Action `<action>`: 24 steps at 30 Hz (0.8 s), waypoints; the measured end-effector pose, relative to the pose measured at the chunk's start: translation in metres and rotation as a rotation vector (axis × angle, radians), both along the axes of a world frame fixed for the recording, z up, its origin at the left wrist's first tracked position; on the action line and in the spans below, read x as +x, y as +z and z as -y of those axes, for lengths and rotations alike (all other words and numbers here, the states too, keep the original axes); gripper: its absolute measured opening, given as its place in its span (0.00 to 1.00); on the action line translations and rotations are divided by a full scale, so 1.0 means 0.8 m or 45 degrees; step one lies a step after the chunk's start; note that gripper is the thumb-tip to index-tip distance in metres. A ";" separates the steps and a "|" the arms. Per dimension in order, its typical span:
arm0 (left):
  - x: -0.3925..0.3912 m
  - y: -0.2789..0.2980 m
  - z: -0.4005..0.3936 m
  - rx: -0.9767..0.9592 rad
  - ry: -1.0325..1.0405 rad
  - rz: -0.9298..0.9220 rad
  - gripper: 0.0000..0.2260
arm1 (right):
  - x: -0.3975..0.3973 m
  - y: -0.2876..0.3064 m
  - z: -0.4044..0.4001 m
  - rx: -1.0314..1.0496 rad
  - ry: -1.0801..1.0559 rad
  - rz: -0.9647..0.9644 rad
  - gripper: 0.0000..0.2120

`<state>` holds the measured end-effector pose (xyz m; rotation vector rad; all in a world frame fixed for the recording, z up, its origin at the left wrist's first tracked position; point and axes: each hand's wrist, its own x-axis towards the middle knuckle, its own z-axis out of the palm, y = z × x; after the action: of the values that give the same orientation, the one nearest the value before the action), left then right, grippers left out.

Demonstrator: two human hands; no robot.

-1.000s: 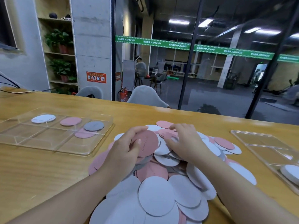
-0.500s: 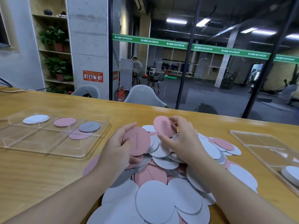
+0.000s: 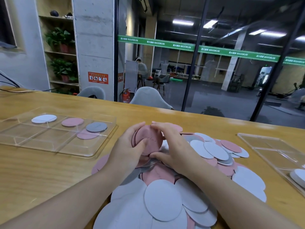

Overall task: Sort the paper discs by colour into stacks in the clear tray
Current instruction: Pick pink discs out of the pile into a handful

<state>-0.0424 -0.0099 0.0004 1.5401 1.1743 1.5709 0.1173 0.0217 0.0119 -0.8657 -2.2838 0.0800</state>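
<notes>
A loose heap of white, pink and grey paper discs (image 3: 165,195) covers the table in front of me. Above its far part, my left hand (image 3: 128,151) and my right hand (image 3: 175,146) together hold a small stack of pink discs (image 3: 149,139), fingers curled round its edges. The clear tray (image 3: 49,146) lies to the left. Its far row holds white discs (image 3: 44,118), pink discs (image 3: 72,121) and a grey disc (image 3: 96,126). Another pink disc (image 3: 85,135) lies partly under the grey one.
A second clear tray (image 3: 267,146) sits at the right with white discs (image 3: 298,176) in its near corner. Two grey chair backs (image 3: 148,96) rise behind the table's far edge. A glass wall stands beyond them. Cables (image 3: 14,90) run across the table's far left corner.
My right hand lifted a pink disc from the heap and brought it left onto the pink disc in my left hand. Both hands now hold the discs together.
</notes>
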 end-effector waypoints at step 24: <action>-0.038 0.008 -0.011 0.171 0.272 -0.221 0.19 | -0.020 -0.004 0.012 -0.086 0.016 0.216 0.20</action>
<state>-0.0725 -0.0012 0.0070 1.7130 1.3925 1.7110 0.1016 0.0119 0.0085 -0.9243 -2.4570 0.0930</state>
